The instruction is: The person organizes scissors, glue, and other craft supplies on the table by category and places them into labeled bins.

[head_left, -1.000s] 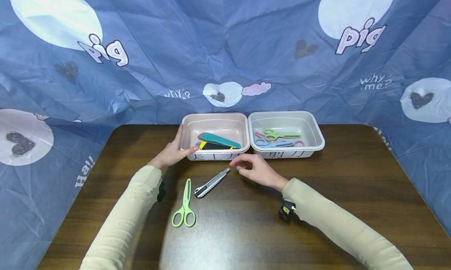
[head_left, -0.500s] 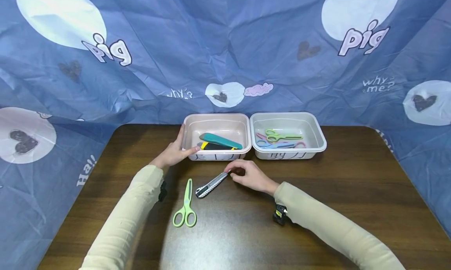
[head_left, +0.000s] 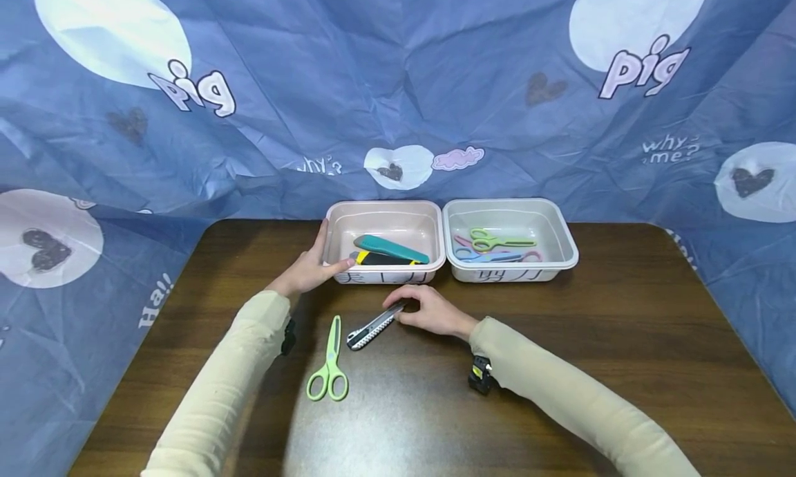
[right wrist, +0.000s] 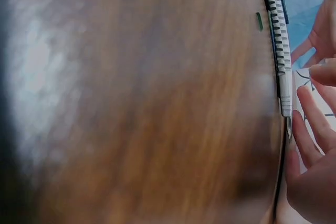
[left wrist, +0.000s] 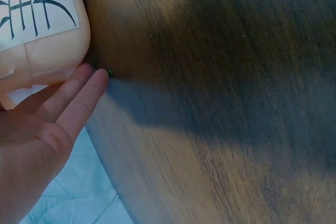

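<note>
My left hand (head_left: 303,273) rests at the left front corner of a pale pink bin (head_left: 384,206), straight fingers along its outer side and thumb over the front rim. In the left wrist view its fingertips (left wrist: 97,80) lie against the bin's wall (left wrist: 52,53). Inside lie a teal utility knife (head_left: 394,249) and a yellow-black one (head_left: 382,259). My right hand (head_left: 432,311) is over the far end of a silver utility knife (head_left: 370,332) on the table. In the right wrist view its loosely bent fingers (right wrist: 312,111) are beside the knife, thumb apart from it.
Green scissors (head_left: 327,373) lie left of the silver knife. A pale grey bin (head_left: 562,231) with several coloured scissors (head_left: 497,243) stands right beside the pink one. Both bins bear labels on their fronts. A blue printed cloth (head_left: 311,83) hangs behind the brown table (head_left: 622,311).
My right hand has moved left and slightly down, from beside the silver knife's far end to over it. My left hand stays at the pink bin.
</note>
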Tool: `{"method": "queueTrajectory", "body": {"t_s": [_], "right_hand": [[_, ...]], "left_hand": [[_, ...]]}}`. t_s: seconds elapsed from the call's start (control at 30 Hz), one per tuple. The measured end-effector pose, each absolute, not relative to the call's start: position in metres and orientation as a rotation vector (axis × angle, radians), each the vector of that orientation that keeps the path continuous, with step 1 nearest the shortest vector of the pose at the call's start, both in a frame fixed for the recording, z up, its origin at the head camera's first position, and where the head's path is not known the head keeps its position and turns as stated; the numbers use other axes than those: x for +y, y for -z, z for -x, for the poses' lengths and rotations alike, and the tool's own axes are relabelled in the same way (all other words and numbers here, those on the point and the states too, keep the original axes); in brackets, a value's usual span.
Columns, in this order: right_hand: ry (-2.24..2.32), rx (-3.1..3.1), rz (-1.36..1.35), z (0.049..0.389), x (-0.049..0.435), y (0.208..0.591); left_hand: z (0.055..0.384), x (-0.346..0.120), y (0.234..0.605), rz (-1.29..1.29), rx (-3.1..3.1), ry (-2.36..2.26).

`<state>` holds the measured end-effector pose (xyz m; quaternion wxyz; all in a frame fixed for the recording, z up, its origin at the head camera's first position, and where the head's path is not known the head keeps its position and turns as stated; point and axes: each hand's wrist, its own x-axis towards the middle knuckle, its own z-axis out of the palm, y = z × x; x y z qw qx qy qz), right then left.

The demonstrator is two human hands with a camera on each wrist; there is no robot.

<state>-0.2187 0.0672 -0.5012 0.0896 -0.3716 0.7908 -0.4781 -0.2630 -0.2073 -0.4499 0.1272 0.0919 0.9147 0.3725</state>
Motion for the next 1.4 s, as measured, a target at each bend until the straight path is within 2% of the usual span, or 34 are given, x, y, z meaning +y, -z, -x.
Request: {"method": "queueTrajectory", "body": {"t_s": [0.57, 1.03, 1.4], "right_hand": [[1.124, 2.525, 1.107, 0.219, 0.06, 0.504], [1.279, 2.395, 1.13, 0.222, 0.067, 0.506], [1.328, 2.353, 1.257, 0.217, 0.078, 0.504]], "left_hand": [[0.265, -0.208, 0.451, -0.271, 2.67, -1.089], [0.263, -0.207, 0.452, -0.257, 2.649, -1.123], [0.263, -0.208, 0.452, -0.277, 2.658, -1.107]]}}
